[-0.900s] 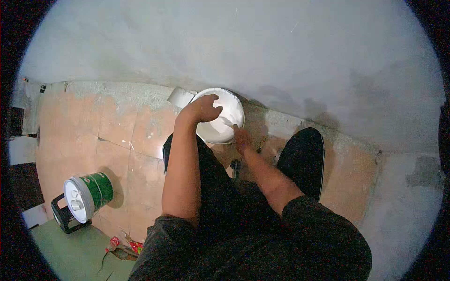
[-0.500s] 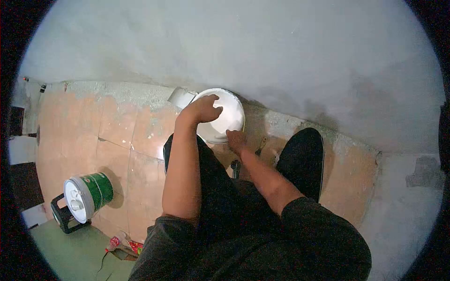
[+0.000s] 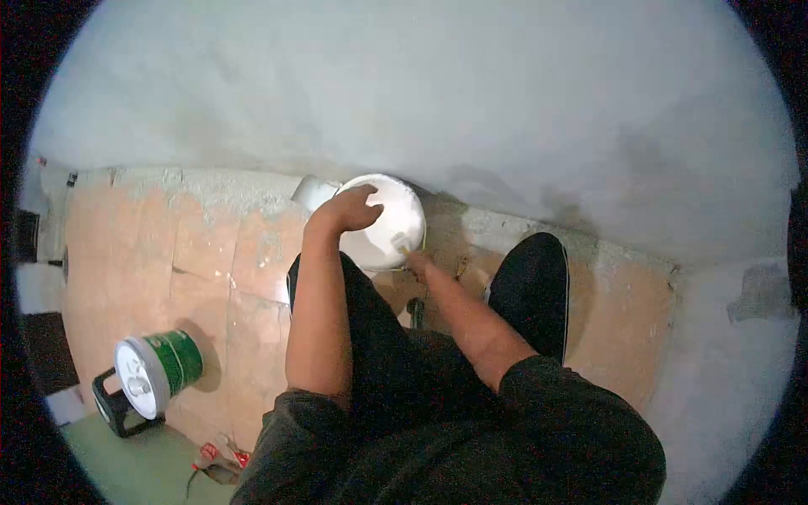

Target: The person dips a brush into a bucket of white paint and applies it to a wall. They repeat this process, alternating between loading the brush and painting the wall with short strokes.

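Observation:
A white bucket point(image 3: 416, 206) with white material inside stands on the floor against the wall, between my knees. My left hand point(image 3: 352, 208) is over its left rim, palm down, thumb and fingers apart, holding nothing that I can see. At the bucket's near right edge, my right hand point(image 3: 418, 263) is closed round a small flat-headed tool point(image 3: 400, 241) with a yellow part. The tool's pale head reaches over the white material; most of its handle is hidden by my fingers.
A grey flat plate point(image 3: 312, 192) juts out left of the bucket. A green-and-white paint bucket point(image 3: 174, 362) stands at lower left beside a black-framed object point(image 3: 109, 412). Red-and-clear litter point(image 3: 220, 459) lies near it. The wall point(image 3: 505, 93) rises directly beyond the bucket.
A pale tool head with a yellow part now shows at my right hand, over the bucket's inside. My left hand stays over the left rim. The whole view has shifted slightly.

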`<action>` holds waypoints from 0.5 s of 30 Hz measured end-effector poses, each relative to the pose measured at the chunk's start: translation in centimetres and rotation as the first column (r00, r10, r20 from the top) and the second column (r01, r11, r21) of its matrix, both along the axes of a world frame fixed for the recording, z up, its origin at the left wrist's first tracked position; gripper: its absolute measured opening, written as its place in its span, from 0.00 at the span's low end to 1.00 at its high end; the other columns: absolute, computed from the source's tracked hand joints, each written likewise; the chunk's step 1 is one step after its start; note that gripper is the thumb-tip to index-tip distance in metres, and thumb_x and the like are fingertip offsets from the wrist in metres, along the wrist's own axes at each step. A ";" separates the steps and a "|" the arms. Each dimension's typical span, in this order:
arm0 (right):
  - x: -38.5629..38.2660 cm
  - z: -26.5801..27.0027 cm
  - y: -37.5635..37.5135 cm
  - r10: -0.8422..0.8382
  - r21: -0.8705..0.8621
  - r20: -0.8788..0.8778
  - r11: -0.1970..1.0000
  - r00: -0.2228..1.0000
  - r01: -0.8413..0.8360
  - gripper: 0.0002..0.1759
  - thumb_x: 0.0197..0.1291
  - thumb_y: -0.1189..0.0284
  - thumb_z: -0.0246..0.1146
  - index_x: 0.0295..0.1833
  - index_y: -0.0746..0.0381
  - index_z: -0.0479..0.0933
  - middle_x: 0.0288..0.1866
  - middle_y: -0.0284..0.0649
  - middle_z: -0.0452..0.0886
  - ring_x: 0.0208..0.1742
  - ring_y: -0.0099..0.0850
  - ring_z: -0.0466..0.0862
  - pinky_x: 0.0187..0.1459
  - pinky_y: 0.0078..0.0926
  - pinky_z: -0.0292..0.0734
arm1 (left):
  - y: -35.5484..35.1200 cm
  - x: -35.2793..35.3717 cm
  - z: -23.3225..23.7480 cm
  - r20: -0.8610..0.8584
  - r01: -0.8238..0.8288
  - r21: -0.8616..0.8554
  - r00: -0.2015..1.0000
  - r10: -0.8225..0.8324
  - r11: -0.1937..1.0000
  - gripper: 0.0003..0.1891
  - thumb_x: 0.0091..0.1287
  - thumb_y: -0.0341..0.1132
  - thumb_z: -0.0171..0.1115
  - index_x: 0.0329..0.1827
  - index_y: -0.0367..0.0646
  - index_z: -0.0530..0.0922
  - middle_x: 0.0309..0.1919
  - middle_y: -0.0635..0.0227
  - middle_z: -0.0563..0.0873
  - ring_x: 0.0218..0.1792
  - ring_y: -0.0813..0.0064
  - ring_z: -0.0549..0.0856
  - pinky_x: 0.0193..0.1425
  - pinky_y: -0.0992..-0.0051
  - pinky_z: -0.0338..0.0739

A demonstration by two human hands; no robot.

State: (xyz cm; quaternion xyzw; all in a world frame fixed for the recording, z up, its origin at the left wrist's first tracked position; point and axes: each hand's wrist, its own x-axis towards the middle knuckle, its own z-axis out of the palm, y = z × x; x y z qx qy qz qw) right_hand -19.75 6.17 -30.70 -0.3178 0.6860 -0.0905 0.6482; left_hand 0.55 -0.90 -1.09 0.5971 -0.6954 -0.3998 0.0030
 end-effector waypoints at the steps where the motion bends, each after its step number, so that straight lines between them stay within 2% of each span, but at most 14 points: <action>1: 0.4 1.3 0.0 -0.022 0.007 0.013 1.000 1.000 0.022 0.14 0.62 0.57 0.59 0.32 0.55 0.73 0.18 0.31 0.69 0.12 0.25 0.64 0.15 0.30 0.57 | -0.2 -0.1 0.0 0.013 -0.017 0.002 1.000 0.017 1.000 0.31 0.63 0.46 0.56 0.66 0.39 0.69 0.62 0.47 0.75 0.63 0.53 0.75 0.68 0.63 0.68; 2: 1.4 2.5 -0.8 -0.045 0.013 0.025 0.999 0.999 0.044 0.15 0.63 0.56 0.59 0.31 0.55 0.72 0.17 0.31 0.69 0.12 0.24 0.63 0.15 0.29 0.56 | -0.3 -0.2 0.0 0.025 -0.035 0.004 0.999 0.035 0.999 0.30 0.63 0.45 0.57 0.66 0.39 0.70 0.61 0.47 0.76 0.62 0.53 0.76 0.67 0.63 0.69; 4: 2.3 5.1 -2.1 -0.084 0.022 0.053 0.996 0.995 0.083 0.15 0.63 0.56 0.58 0.30 0.54 0.71 0.17 0.30 0.68 0.11 0.23 0.61 0.14 0.28 0.53 | -0.6 0.0 -1.3 -0.043 -0.085 -0.099 0.996 0.081 0.991 0.28 0.63 0.43 0.58 0.65 0.39 0.70 0.60 0.47 0.77 0.60 0.53 0.78 0.65 0.64 0.71; 5: 1.6 6.5 -2.8 -0.104 0.024 0.067 0.994 0.992 0.102 0.16 0.64 0.56 0.57 0.29 0.54 0.70 0.16 0.30 0.67 0.11 0.23 0.60 0.13 0.28 0.52 | -0.7 -0.1 -1.7 -0.063 -0.108 -0.161 0.993 0.099 0.981 0.25 0.66 0.39 0.60 0.65 0.40 0.70 0.58 0.49 0.79 0.57 0.55 0.80 0.61 0.62 0.75; 6: 0.3 9.1 -2.6 -0.014 -0.054 0.290 0.998 0.957 0.031 0.18 0.67 0.54 0.52 0.28 0.53 0.65 0.15 0.28 0.63 0.11 0.20 0.55 0.14 0.26 0.46 | -0.6 -0.4 -1.2 -0.063 -0.094 -0.178 0.994 0.084 0.979 0.25 0.66 0.39 0.60 0.65 0.40 0.70 0.58 0.49 0.79 0.57 0.55 0.80 0.61 0.62 0.75; 8: -0.6 11.0 -3.2 -0.098 -0.001 0.374 0.994 0.922 0.106 0.18 0.69 0.53 0.49 0.31 0.53 0.66 0.15 0.27 0.63 0.12 0.21 0.55 0.14 0.25 0.50 | -0.4 -1.0 0.4 -0.373 -0.323 -0.211 0.899 0.229 0.923 0.23 0.66 0.36 0.59 0.63 0.40 0.71 0.55 0.50 0.81 0.54 0.58 0.82 0.58 0.63 0.76; 9: -1.4 11.5 -3.0 -0.104 -0.019 0.375 0.993 0.921 0.120 0.18 0.69 0.53 0.49 0.31 0.53 0.66 0.15 0.27 0.63 0.12 0.21 0.55 0.14 0.25 0.50 | -0.4 -1.1 0.5 -0.432 -0.347 -0.322 0.882 0.189 0.881 0.21 0.68 0.36 0.56 0.63 0.39 0.71 0.53 0.51 0.82 0.52 0.61 0.82 0.56 0.65 0.77; 10: -2.4 11.4 -2.9 -0.136 -0.007 0.543 0.986 0.828 0.167 0.17 0.69 0.54 0.48 0.32 0.53 0.66 0.15 0.27 0.62 0.12 0.21 0.55 0.14 0.25 0.51 | -0.5 -1.4 0.9 -0.428 -0.335 -0.337 0.887 0.174 0.880 0.21 0.68 0.36 0.56 0.63 0.39 0.71 0.53 0.51 0.82 0.52 0.61 0.82 0.56 0.65 0.77; 11: -3.4 11.5 -2.8 -0.156 0.008 0.689 0.978 0.707 0.207 0.17 0.70 0.54 0.47 0.33 0.53 0.65 0.15 0.27 0.61 0.12 0.22 0.54 0.15 0.24 0.52 | -0.5 -1.6 1.5 -0.442 -0.394 -0.409 0.874 0.200 0.823 0.20 0.69 0.36 0.55 0.61 0.38 0.71 0.50 0.50 0.82 0.49 0.60 0.83 0.54 0.65 0.77; 12: -4.3 12.3 -2.6 -0.153 -0.004 0.695 0.976 0.702 0.217 0.17 0.70 0.54 0.47 0.33 0.53 0.65 0.15 0.27 0.61 0.12 0.22 0.54 0.15 0.24 0.52 | -0.5 -1.6 1.7 -0.459 -0.450 -0.472 0.860 0.225 0.758 0.19 0.69 0.35 0.54 0.60 0.36 0.72 0.47 0.49 0.83 0.47 0.59 0.84 0.52 0.66 0.77; 13: -5.3 12.9 -2.1 -0.204 0.034 0.671 0.969 0.712 0.246 0.16 0.71 0.55 0.46 0.34 0.53 0.65 0.14 0.27 0.60 0.12 0.22 0.54 0.15 0.24 0.52 | -0.5 -1.6 1.9 -0.484 -0.468 -0.443 0.843 0.235 0.765 0.19 0.71 0.38 0.52 0.61 0.38 0.72 0.50 0.54 0.83 0.50 0.63 0.83 0.52 0.66 0.76; 14: -6.1 13.5 -1.4 -0.259 0.077 0.644 0.958 0.720 0.276 0.16 0.71 0.55 0.45 0.34 0.53 0.65 0.14 0.27 0.59 0.11 0.22 0.54 0.15 0.23 0.52 | -0.2 -1.7 2.0 -0.481 -0.458 -0.449 0.848 0.225 0.767 0.19 0.71 0.38 0.52 0.61 0.38 0.72 0.50 0.54 0.83 0.50 0.63 0.83 0.52 0.66 0.76; 15: -6.8 13.5 -1.4 -0.288 0.139 0.705 0.952 0.648 0.271 0.16 0.72 0.55 0.44 0.35 0.52 0.65 0.14 0.27 0.58 0.12 0.21 0.54 0.15 0.24 0.51 | 0.1 -1.9 2.4 -0.590 -0.550 -0.309 0.751 0.297 0.776 0.19 0.72 0.39 0.52 0.61 0.39 0.72 0.52 0.56 0.82 0.51 0.64 0.82 0.52 0.66 0.76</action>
